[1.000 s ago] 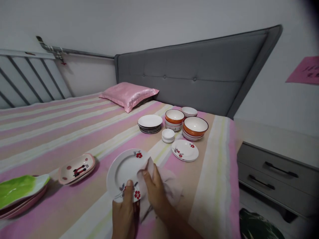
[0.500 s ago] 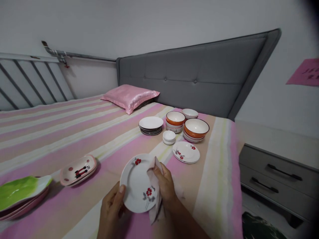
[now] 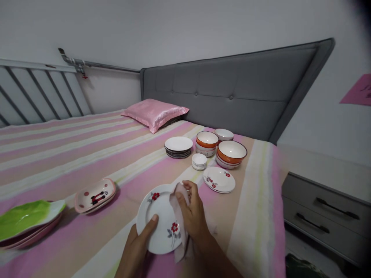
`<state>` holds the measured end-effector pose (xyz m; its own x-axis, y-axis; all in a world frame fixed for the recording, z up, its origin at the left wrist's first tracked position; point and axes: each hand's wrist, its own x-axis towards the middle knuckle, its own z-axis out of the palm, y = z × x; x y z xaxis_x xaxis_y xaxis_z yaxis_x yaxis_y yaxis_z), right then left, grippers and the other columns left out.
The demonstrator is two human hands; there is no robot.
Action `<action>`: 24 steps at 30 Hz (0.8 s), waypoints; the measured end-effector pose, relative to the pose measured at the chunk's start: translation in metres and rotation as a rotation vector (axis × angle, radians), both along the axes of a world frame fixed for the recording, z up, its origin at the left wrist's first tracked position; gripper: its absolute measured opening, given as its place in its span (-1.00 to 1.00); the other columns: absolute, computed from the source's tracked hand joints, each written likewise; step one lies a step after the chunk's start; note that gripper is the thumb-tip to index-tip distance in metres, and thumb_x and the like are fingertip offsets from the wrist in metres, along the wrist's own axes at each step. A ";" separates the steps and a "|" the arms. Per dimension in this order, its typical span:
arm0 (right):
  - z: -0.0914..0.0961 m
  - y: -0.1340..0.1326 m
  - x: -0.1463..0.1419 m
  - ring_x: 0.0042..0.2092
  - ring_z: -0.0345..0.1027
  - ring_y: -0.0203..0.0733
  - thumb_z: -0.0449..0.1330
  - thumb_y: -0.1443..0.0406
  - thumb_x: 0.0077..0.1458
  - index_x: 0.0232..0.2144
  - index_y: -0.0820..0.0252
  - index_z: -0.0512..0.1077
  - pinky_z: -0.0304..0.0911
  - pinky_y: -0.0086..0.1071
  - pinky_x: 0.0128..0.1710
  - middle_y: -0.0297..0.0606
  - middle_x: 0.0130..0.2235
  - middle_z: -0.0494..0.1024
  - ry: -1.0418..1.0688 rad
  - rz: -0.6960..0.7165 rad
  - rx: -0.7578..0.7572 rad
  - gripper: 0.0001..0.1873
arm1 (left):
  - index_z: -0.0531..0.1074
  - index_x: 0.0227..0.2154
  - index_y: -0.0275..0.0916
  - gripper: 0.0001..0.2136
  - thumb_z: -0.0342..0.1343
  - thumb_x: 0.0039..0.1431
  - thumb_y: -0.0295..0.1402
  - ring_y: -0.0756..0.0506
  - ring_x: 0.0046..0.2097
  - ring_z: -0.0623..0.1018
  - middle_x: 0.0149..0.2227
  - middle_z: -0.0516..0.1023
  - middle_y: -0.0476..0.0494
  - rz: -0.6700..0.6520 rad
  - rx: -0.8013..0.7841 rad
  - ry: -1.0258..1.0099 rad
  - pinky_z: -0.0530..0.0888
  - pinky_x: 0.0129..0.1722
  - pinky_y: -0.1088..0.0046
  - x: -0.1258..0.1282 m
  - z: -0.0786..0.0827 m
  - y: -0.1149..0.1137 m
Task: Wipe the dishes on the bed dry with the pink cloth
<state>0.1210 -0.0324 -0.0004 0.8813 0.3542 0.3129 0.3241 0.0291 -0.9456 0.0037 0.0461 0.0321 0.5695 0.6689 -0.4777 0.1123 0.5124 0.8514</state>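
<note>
A white plate [image 3: 159,220] with red flowers and grey leaves is held tilted above the bed, low in the middle of the view. My left hand [image 3: 138,241] grips its left edge, thumb lying across the face and fingers behind. Over the right rim hangs a pale pinkish cloth [image 3: 180,208]. My right hand [image 3: 193,210] pinches this cloth against the plate, with the thumb in front. Just beyond the right hand lie matching flowered plates [image 3: 219,179], stacked. A small stack of white dishes [image 3: 199,161] stands behind them.
Farther back are a stack of plates [image 3: 178,146] and orange-rimmed bowls [image 3: 232,152], [image 3: 206,142]. At left sit pink dishes [image 3: 95,195] and a green leaf-shaped dish [image 3: 27,218]. A pink pillow [image 3: 155,112] lies near the grey headboard [image 3: 214,87]; a drawer cabinet [image 3: 324,204] stands right.
My left thumb has moved farther in over the plate's face. My right hand has shifted slightly along the right rim with the cloth. The view has turned a little left.
</note>
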 end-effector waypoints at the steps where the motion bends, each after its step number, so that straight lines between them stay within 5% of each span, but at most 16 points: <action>1: 0.003 0.000 -0.001 -0.03 0.27 -0.13 0.08 0.18 0.11 0.01 0.12 0.23 0.18 -0.27 -0.05 -0.17 -0.06 0.40 -0.051 -0.020 -0.005 -0.60 | 0.44 -0.13 -0.42 -0.47 0.31 -0.20 -0.24 -0.23 -0.39 0.58 -0.37 0.61 -0.31 0.001 -0.014 -0.007 0.50 -0.40 0.31 0.000 0.000 0.000; 7: 0.014 -0.001 -0.003 -0.01 0.28 -0.13 0.02 0.30 0.14 -0.09 0.12 0.36 0.18 -0.26 0.00 -0.16 -0.08 0.42 -0.269 0.021 -0.048 -0.72 | 0.41 -0.08 -0.43 -0.45 0.30 -0.19 -0.26 -0.25 -0.35 0.59 -0.37 0.61 -0.31 0.026 -0.015 -0.031 0.51 -0.38 0.29 0.002 -0.002 -0.004; 12: 0.014 -0.002 -0.002 -0.10 0.37 -0.13 0.06 0.27 0.13 0.02 0.17 0.28 0.24 -0.32 -0.12 -0.16 -0.14 0.50 -0.129 0.019 -0.058 -0.62 | 0.37 -0.04 -0.40 -0.42 0.29 -0.17 -0.25 -0.25 -0.32 0.59 -0.35 0.61 -0.30 -0.005 -0.017 -0.030 0.52 -0.37 0.30 0.001 -0.004 -0.002; 24: 0.015 0.001 -0.001 -0.39 0.34 -0.24 0.09 0.15 0.09 -0.30 0.18 0.36 0.19 -0.44 -0.42 -0.33 -0.41 0.49 0.102 0.192 -0.074 -0.78 | 0.40 -0.06 -0.43 -0.45 0.29 -0.16 -0.26 -0.25 -0.28 0.59 -0.33 0.61 -0.30 0.078 -0.020 -0.123 0.52 -0.32 0.30 0.005 -0.014 -0.004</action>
